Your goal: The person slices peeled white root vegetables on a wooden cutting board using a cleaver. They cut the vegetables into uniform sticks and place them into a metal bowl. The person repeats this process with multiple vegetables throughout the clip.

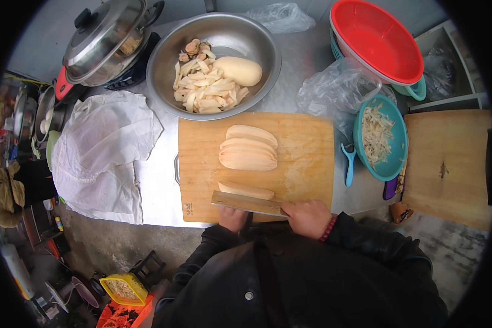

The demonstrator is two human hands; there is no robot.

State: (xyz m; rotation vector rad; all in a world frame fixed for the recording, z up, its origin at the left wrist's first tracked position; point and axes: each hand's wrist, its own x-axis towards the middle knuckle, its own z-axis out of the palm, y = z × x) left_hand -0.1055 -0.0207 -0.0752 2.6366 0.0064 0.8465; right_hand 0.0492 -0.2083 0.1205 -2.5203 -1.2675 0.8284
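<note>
My right hand (310,218) is closed round the handle end of a cleaver (250,204), its broad blade lying across the near part of a wooden cutting board (306,158). Behind the blade's left end is my left hand (233,218), fingers curled; the blade hides their tips and whatever they grip. One long pale slice of peeled root (246,190), likely lotus root, rests just beyond the cleaver. Farther back, several overlapping root slices (248,153) lie in a stack. A steel bowl (161,82) holds a whole peeled root (238,71), cut strips (205,87) and brown trimmed ends (197,48).
At the right stand a teal basket (398,156) of shreds, a blue peeler (349,167), a plastic bag (339,87) and a red basin (374,38). White cloth (101,153) covers the table's left side, before a lidded pot (106,41). Another board (448,164) stands far right.
</note>
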